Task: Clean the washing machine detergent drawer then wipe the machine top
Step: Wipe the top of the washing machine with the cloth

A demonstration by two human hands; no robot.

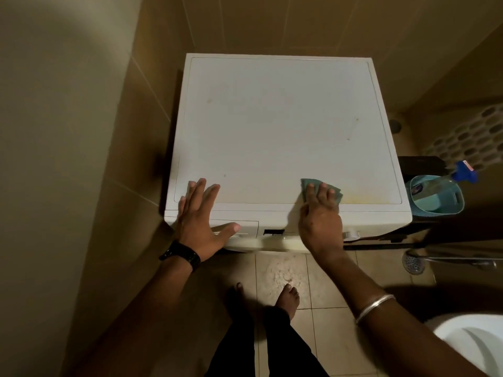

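Note:
The white washing machine top (277,126) fills the middle of the head view, with faint specks and a yellowish stain near its front right corner. My left hand (200,213) lies flat with spread fingers on the front left edge, thumb over the closed detergent drawer (245,231). My right hand (321,216) presses a small teal cloth (309,185) flat against the front edge of the top, fingers straight over it.
A teal basket (435,198) with a blue-capped spray bottle (462,172) hangs right of the machine. Tiled walls close in behind and on the left. A floor drain (413,263) and a white toilet rim (473,338) lie at the lower right. My bare feet stand on the tiles.

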